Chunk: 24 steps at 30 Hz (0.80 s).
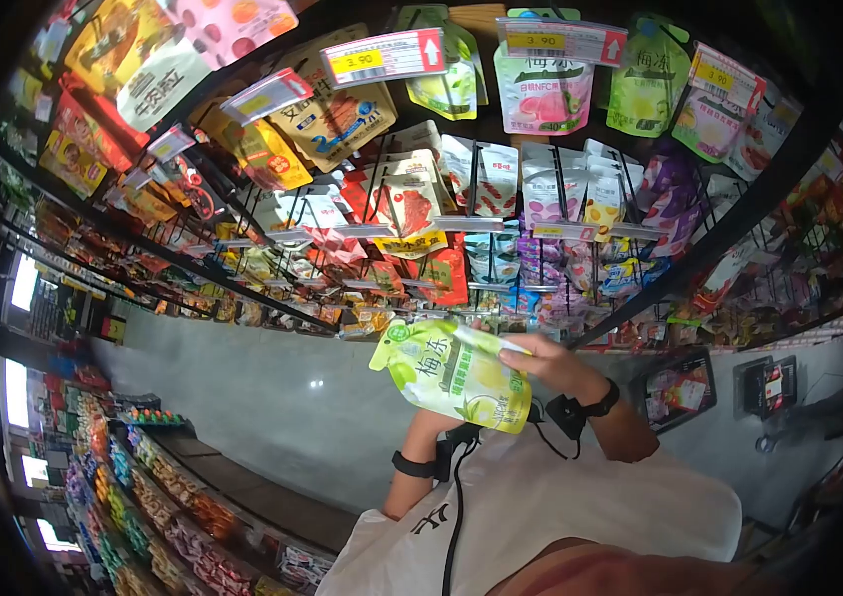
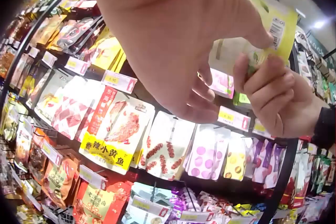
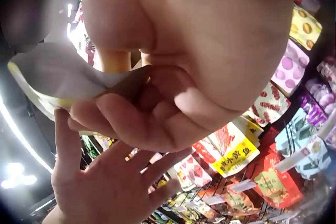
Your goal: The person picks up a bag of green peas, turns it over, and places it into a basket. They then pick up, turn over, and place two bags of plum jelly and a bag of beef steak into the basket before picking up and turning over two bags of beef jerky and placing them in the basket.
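Observation:
A green and yellow jelly pouch (image 1: 456, 382) with Chinese print is held up before the chest, tilted, its front facing the head camera. My right hand (image 1: 552, 364) grips it by one side, fingers curled round the edge in the right wrist view. Most of my left hand (image 2: 173, 50) is hidden behind the pouch in the head view. In the left wrist view its thumb lies against the pouch's plain back (image 2: 231, 53), near a barcode. The right wrist view shows the left hand (image 3: 115, 182) with its fingers spread, one fingertip at the pouch's lower edge.
Ahead stands a rack of hanging snack bags (image 1: 406, 204). Similar pouches (image 1: 648, 79) hang on its upper row, behind price tags (image 1: 382, 60). Another shelf of packets (image 1: 158, 487) runs along the left. Dark baskets (image 1: 678, 389) sit on the grey floor at right.

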Available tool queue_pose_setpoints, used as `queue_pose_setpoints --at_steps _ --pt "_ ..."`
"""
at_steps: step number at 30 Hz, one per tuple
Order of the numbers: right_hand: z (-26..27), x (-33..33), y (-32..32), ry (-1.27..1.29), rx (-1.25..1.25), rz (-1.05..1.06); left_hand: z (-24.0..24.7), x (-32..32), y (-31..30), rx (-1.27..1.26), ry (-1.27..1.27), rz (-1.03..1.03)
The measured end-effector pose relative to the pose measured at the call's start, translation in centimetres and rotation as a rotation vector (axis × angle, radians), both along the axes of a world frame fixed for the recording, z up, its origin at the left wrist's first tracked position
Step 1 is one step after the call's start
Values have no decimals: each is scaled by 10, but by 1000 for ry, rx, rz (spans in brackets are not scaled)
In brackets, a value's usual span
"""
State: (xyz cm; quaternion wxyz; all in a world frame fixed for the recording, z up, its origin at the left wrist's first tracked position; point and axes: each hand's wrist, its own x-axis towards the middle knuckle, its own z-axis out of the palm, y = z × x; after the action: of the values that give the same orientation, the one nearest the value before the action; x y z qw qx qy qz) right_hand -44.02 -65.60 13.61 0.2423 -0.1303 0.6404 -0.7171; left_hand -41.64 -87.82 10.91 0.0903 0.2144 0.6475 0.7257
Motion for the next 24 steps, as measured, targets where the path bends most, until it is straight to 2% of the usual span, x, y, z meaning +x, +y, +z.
queue_pose_setpoints --at_steps 1,3,4,5,7,8,9,11,13,16,17,20,22,24 --pt "-6 6 -5 -3 52 -3 10 0 1 49 -8 -36" --pt "-6 11 -13 23 79 89 14 1 -14 -183 167 -17" --pt "-5 13 -19 35 92 137 19 4 -20 -185 202 -34" --pt "-22 13 -24 -3 47 163 21 8 -25 -104 121 -51" --pt "-18 15 -33 -44 83 233 24 18 -38 54 -40 -88" --pt "-16 16 -40 -64 99 269 28 23 -45 59 -32 -20" --pt "-15 18 -50 -86 -23 306 33 29 -51 63 -29 47" --pt "-8 37 -70 -47 -285 170 34 38 -70 93 -47 123" --pt "-29 35 -87 157 -139 218 34 50 -92 115 -111 162" --pt "-20 31 -115 490 145 317 29 65 -126 200 -206 210" --pt "-15 33 -128 525 111 265 25 69 -137 224 -237 227" --pt "-15 43 -149 323 104 88 20 73 -161 235 -280 306" --pt "-10 49 -148 -64 -96 -16 20 71 -175 161 -260 338" --pt "7 65 -150 -200 -180 -77 30 71 -180 161 -257 314"
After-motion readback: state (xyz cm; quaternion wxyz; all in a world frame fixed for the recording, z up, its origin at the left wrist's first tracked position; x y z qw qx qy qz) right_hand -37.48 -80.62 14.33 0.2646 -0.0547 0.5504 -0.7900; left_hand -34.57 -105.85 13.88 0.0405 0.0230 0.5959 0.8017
